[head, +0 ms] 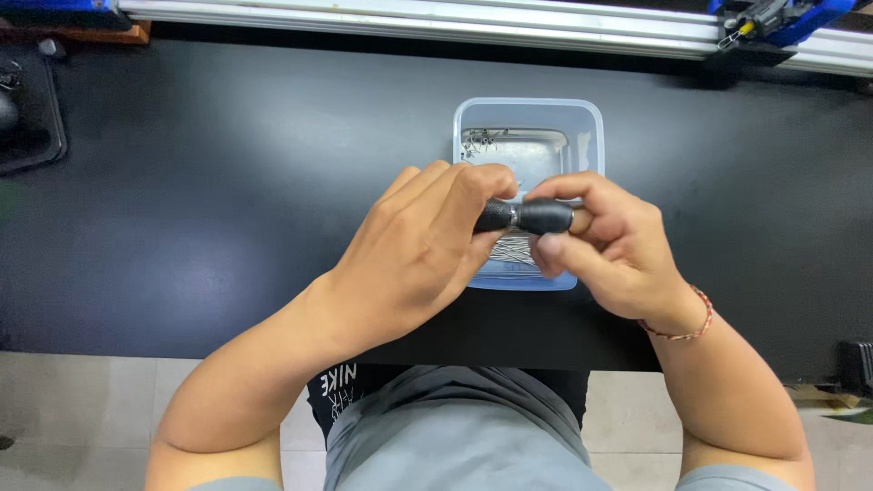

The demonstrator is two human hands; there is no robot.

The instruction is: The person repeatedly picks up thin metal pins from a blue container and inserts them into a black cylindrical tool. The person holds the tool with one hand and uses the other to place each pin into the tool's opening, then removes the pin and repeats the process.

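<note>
Black and matte, the worktop (227, 209) spans the whole area beneath and around both hands, with bare surface running well out to the left and to the right of them. Its near edge lies just below the wrists; beyond the hands, at the far edge, a pale metal rail (409, 20) runs across, carrying a blue clamp fitting (782, 18) far to the right.

Directly under and just beyond the hands sits a clear plastic tub (587, 123), open-topped, holding small thin metal pins (482, 141); more of them show between the fingers. A black tray (32, 118) lies well to the left.

The left hand (418, 245) is curled closed, fingertips pinching the left end of a small black tool handle (532, 216). The right hand (609, 245) is likewise closed, thumb and fingers wrapped on the right end. The handle is held level above the tub, between the two hands, with a narrow bright metal ring at its middle.

Handling judgement: the handle appears rigid and light, with a textured grip that should resist slipping. Take hold on the black sections either side of the ring. The pins look fine, easily scattered and possibly sharp.

Clearance: the tub walls stand close below the knuckles; open room exists to both sides and towards the body.
</note>
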